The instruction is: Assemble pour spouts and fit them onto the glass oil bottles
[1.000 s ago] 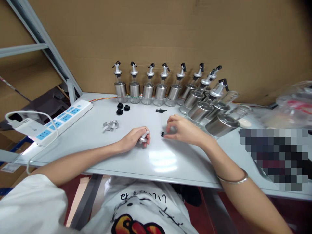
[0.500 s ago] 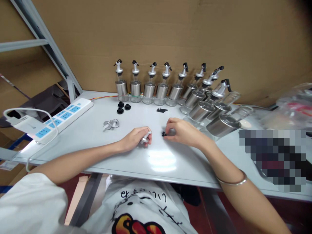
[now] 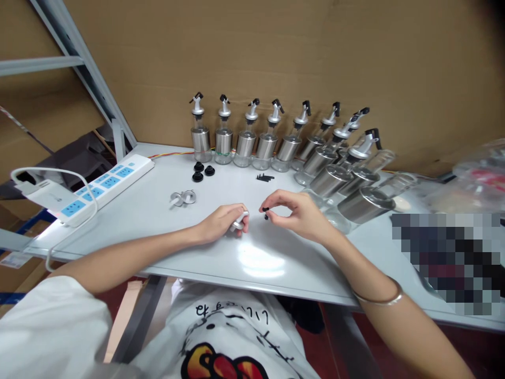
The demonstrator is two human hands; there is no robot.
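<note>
I see the left hand [image 3: 221,223] clasping a metal spout [image 3: 237,225] while, at its three o'clock, the right hand [image 3: 303,215] pinches a tiny black part [image 3: 265,210] that could drop from so slight a hold.

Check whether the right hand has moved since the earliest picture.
Yes: the right hand has shifted slightly left, toward the white power strip.
</note>
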